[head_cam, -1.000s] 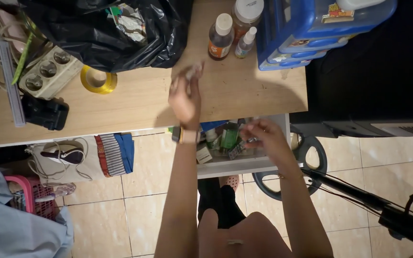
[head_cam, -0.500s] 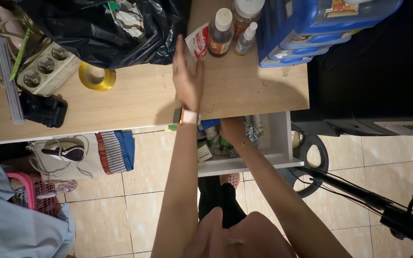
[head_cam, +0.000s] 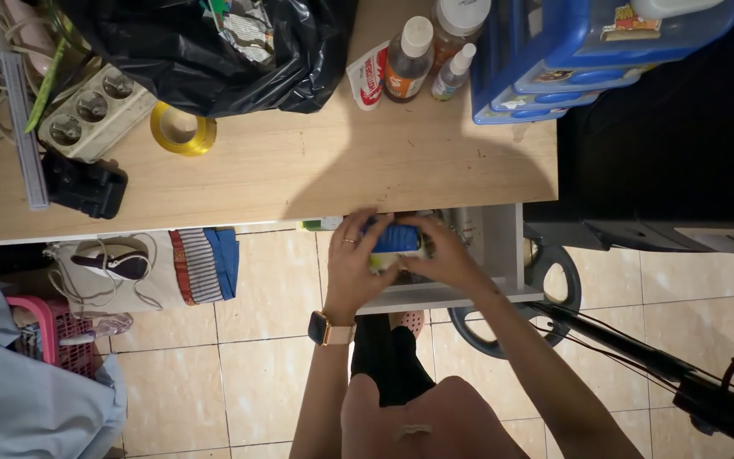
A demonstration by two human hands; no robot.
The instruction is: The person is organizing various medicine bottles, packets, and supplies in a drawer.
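Blue packet (head_cam: 392,239) sits between both hands, just above the open white drawer (head_cam: 503,255) under the wooden desk (head_cam: 299,170). Left hand (head_cam: 352,272) and right hand (head_cam: 443,259) have fingers clamped on its two ends; a firm, level grip seems best.

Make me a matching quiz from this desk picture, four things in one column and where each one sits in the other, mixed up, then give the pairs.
Things:
1. yellow roll of tape
2. blue rectangular pack
3. black plastic bag
4. blue plastic drawer unit

Places:
A. at the back right of the wooden desk
B. beside the white power strip
C. between the left hand and right hand, over the open drawer
D. at the desk's back edge, left of the bottles

Pairs: 1-B, 2-C, 3-D, 4-A
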